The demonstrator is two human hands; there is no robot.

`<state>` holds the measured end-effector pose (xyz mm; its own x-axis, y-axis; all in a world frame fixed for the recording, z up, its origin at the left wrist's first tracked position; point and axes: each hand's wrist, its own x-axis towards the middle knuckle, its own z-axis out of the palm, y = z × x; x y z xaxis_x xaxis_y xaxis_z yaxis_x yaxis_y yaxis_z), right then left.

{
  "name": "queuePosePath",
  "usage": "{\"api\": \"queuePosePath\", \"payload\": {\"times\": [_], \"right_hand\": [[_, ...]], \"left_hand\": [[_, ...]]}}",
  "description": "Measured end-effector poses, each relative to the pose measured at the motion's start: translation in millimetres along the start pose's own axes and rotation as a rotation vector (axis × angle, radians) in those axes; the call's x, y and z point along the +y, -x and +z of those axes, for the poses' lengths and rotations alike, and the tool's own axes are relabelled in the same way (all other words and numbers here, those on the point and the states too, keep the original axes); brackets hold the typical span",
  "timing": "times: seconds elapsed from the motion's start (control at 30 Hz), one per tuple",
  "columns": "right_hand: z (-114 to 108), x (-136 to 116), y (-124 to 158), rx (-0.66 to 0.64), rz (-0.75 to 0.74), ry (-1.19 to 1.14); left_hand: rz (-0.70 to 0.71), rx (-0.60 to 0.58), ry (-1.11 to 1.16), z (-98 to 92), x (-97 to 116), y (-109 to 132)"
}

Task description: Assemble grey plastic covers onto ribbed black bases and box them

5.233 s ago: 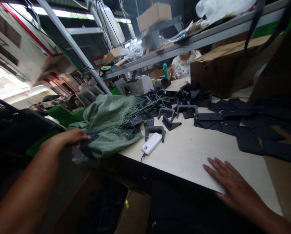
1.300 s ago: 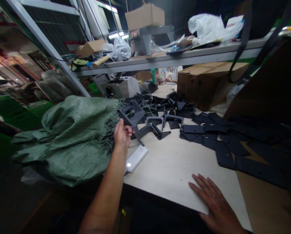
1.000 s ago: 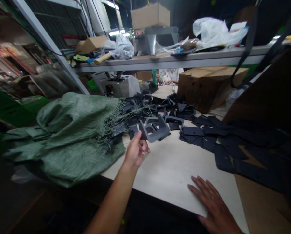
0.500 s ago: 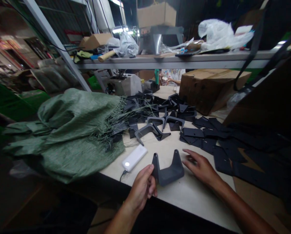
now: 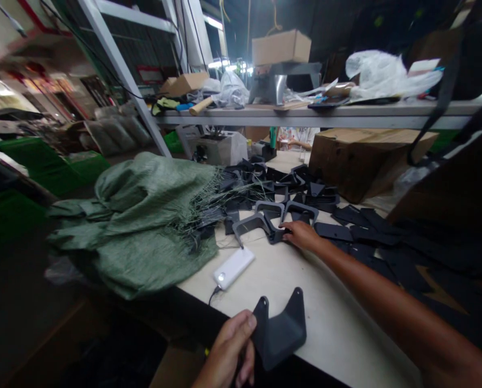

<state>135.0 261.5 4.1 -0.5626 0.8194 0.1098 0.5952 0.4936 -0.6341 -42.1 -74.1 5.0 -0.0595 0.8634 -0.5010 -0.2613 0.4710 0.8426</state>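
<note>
My left hand (image 5: 238,340) grips the left side of a dark U-shaped bracket (image 5: 282,333) at the table's front edge, thumb on its outer face. Farther up the table, my right hand (image 5: 300,234) reaches across to a loose group of similar brackets. Its fingers are closed on the end of one dark bracket (image 5: 276,233). Another bracket (image 5: 249,222) lies just left of it. A white power bank (image 5: 235,268) with a black cable rests on the table between my hands and the green sack.
A green woven sack (image 5: 144,215) covers the table's left side. Flat dark plates (image 5: 370,229) spread over the right, near a large cardboard box (image 5: 366,156). A shelf (image 5: 325,111) crosses above. A person's arm shows beyond the table.
My right hand has moved forward and left, from beside the held bracket to the bracket pile. My left hand and its bracket sit lower in view. The camera view has shifted.
</note>
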Motion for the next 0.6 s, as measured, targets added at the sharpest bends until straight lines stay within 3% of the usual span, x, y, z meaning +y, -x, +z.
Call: {"api": "queuePosePath", "payload": {"times": [0.17, 0.3, 0.47, 0.6], "right_hand": [[-47.4, -20.3, -45.3, 0.066, -0.020, -0.242], [-64.8, -27.5, -70.9, 0.121, 0.117, -0.510], [-66.0, -17.9, -63.2, 0.118, 0.352, -0.866], [-65.8, -14.1, -34.9, 0.102, 0.397, -1.154]], "left_hand": [[0.023, -0.009, -0.008, -4.8, 2.5, -5.9], [0.050, -0.083, -0.020, -0.3, 6.8, -15.8], [0.081, -0.075, 0.003, -3.0, 4.8, -22.0], [0.041, -0.057, 0.003, -11.1, 1.0, -19.1]]}}
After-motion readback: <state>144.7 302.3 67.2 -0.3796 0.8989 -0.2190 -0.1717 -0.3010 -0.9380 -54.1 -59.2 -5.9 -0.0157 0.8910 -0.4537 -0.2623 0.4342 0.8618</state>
